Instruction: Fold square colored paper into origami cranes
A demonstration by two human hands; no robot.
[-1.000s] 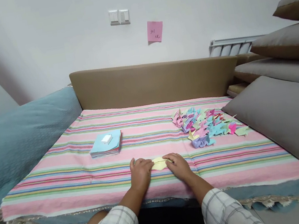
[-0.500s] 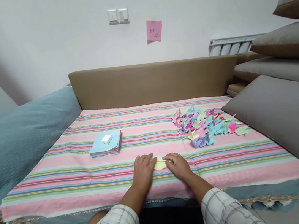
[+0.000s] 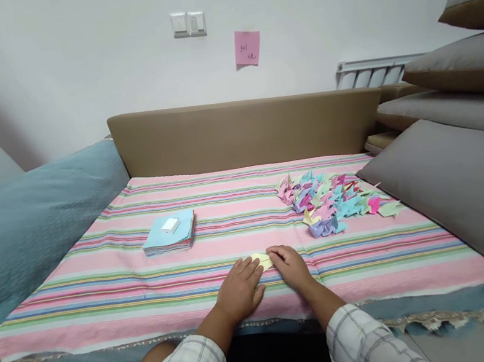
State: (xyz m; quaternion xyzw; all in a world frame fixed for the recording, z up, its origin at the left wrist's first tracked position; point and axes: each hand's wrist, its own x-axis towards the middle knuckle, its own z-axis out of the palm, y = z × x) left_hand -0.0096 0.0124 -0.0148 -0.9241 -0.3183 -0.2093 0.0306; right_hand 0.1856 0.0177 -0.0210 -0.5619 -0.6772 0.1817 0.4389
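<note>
A small folded piece of pale yellow paper (image 3: 263, 261) lies on the striped cloth between my hands. My left hand (image 3: 241, 287) rests flat over its left part, fingers stretched forward and thumb out to the side, hiding that end. At the right end, my right hand (image 3: 289, 264) has its thumb and curled fingers pinched on the paper's edge. Ahead to the left sits a stack of square coloured paper (image 3: 165, 235), blue on top, with a small white box-like object (image 3: 170, 225) on it. To the right is a pile of folded paper pieces (image 3: 329, 200) in many colours.
The striped cloth (image 3: 114, 278) covers a sofa seat. Its brown backrest (image 3: 234, 135) stands behind, and a blue-covered armrest (image 3: 41, 210) is on the left. Grey cushions (image 3: 463, 186) are heaped on the right. A pink note (image 3: 247, 48) and switches (image 3: 188, 24) are on the wall.
My left hand has turned and slid back a little, going from fingers gripping the yellow paper to lying flat on it. My right hand stays at the paper's right end.
</note>
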